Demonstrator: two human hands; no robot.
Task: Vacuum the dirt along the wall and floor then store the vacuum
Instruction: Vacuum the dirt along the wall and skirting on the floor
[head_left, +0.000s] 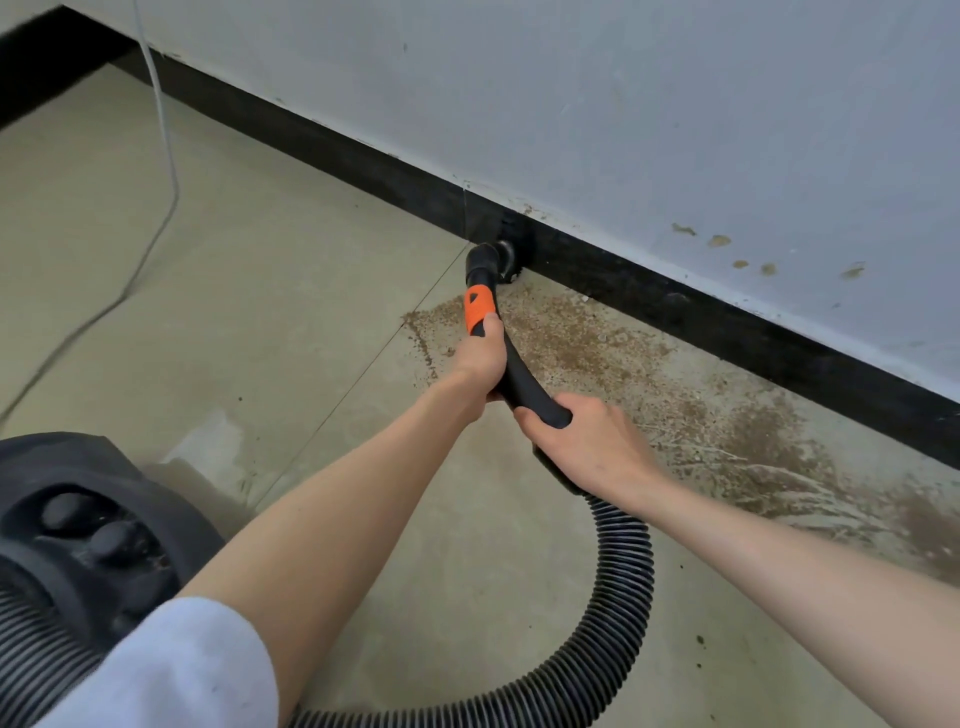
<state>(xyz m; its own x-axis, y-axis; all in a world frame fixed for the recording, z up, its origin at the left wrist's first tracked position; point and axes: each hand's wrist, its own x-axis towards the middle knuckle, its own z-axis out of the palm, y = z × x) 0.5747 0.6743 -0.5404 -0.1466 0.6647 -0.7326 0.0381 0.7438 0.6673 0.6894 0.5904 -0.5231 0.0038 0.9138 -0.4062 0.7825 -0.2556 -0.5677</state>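
1. The black baseboard (649, 291) ran diagonally from far left to near right; bare beige floor tiles (260, 270) lay open on the left.
2. Brown dirt (571, 343) spread on the right, along the baseboard.
3. The black curved vacuum wand with an orange collar (480, 312) touched the baseboard — left hand (480, 358) and right hand (587, 441) both wrapped around it.
4. Its ribbed grey hose (623, 587) looped near — the dark vacuum canister (88, 525) sat near left.

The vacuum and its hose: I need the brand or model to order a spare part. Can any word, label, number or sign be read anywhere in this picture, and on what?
None can be read.
Orange collar on the nozzle: a small dark mark, no legible text.
Vacuum body: only knobs show, blurred, no label in view.
Hose, baseboard, wall: no writing, only stains on the wall.
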